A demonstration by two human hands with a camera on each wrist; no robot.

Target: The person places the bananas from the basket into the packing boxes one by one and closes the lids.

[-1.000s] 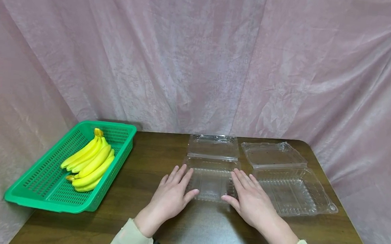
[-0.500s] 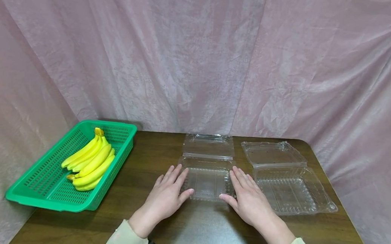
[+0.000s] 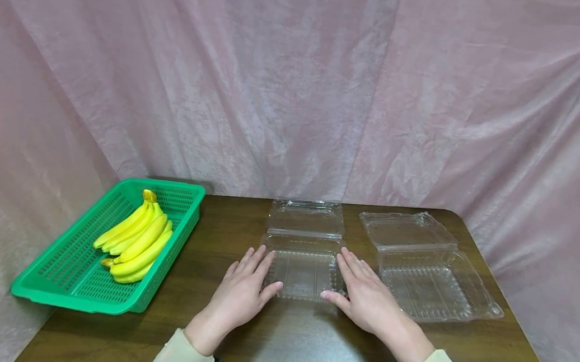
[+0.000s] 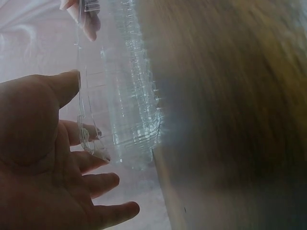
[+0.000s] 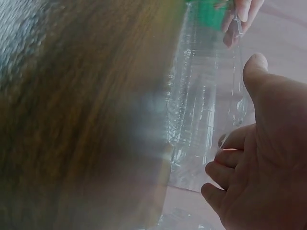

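Note:
A clear plastic clamshell box [image 3: 304,272] lies unfolded in the middle of the table, its lid [image 3: 306,216] laid back toward the curtain. My left hand [image 3: 242,292] touches the box's left side with straight, spread fingers, the thumb near the front corner. On the opposite side my right hand [image 3: 365,298] lies the same way, fingertips at the right rim. In the left wrist view the fingers of the left hand [image 4: 53,143] reach along the rim of the clear box [image 4: 127,96]. The right wrist view has the right hand [image 5: 268,148] at the box's other end, palm showing.
A second clear clamshell box [image 3: 434,286] lies unfolded to the right, close by the right hand. At the left, a green plastic basket [image 3: 72,295] holds several yellow bananas [image 3: 139,238]. The brown wooden table [image 3: 303,350] ends at a pink curtain [image 3: 296,91].
The middle clamshell box has slid a little to the left, and both hands have moved left along with it. The second box and the basket have stayed in place.

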